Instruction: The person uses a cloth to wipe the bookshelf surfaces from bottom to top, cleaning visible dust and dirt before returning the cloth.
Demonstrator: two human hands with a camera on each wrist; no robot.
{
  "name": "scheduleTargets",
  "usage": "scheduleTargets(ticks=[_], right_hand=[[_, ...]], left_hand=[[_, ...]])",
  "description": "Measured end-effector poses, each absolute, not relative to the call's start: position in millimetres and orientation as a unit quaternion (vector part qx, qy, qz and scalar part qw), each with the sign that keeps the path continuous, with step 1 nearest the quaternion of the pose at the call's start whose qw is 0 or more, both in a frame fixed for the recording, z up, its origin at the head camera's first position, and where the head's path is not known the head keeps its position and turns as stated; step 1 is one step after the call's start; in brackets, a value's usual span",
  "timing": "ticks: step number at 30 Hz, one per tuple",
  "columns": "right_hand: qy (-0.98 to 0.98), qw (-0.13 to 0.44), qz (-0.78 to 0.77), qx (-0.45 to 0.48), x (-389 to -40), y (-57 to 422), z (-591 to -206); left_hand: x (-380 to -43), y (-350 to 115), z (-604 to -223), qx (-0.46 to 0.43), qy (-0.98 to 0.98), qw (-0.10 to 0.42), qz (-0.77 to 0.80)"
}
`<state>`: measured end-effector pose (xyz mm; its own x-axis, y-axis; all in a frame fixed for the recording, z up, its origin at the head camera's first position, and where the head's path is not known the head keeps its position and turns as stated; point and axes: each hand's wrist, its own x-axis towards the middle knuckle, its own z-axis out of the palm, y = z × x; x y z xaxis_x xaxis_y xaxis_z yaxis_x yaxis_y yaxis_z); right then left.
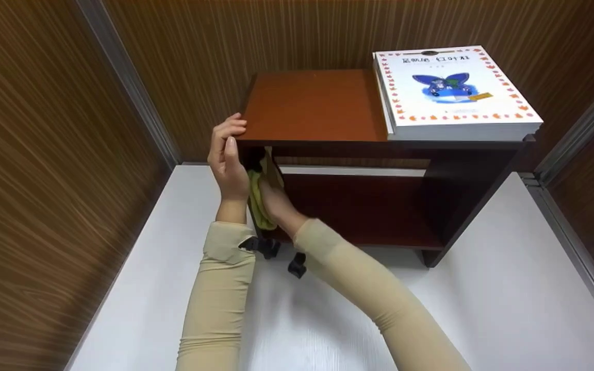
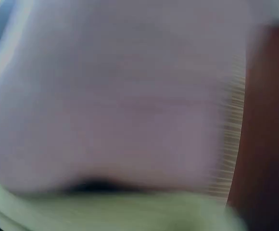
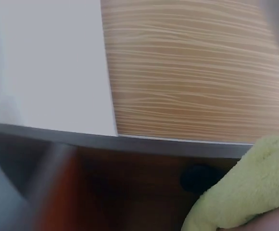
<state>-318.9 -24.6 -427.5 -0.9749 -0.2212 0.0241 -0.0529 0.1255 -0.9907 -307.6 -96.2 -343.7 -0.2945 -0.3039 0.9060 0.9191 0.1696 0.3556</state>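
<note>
A low dark-brown wooden shelf unit has a reddish-brown top and an open compartment below. My left hand holds its upper left corner, the fingers bent over the top's edge and the thumb by the front edge. Inside the compartment, at the left panel, my right hand holds a yellow-green cloth against the panel's inner face. The shelf's top hides those fingertips. The fluffy cloth also shows in the right wrist view. Blurred skin fills most of the left wrist view.
White books with a butterfly picture lie on the right part of the shelf's top. The unit stands on a white surface, between wood-grain walls with metal corner strips. Black wrist mounts hang under the forearms.
</note>
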Motion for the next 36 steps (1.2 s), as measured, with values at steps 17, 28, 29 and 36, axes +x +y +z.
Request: scheduleTargets(ticks=[17, 28, 29, 36], right_hand=[[0.73, 0.109, -0.668, -0.095, -303.4, -20.5, -494.1], [0.739, 0.079, -0.656, -0.134, -307.8, -21.7, -462.2], [0.744, 0.072, -0.649, -0.139, -308.6, -21.4, -453.2], [0.752, 0.054, -0.634, -0.17, -304.4, -21.1, -390.5]], left_hand=[[-298.5, -98.4, -347.4, -0.264, -0.558, 0.526, -0.586], [-301.4, -100.9, -339.3, -0.281, -0.564, 0.5, -0.594], [-301.8, -102.0, -338.6, -0.285, -0.568, 0.494, -0.593], [-296.7, -117.0, -334.0, -0.31, -0.606, 0.45, -0.578]])
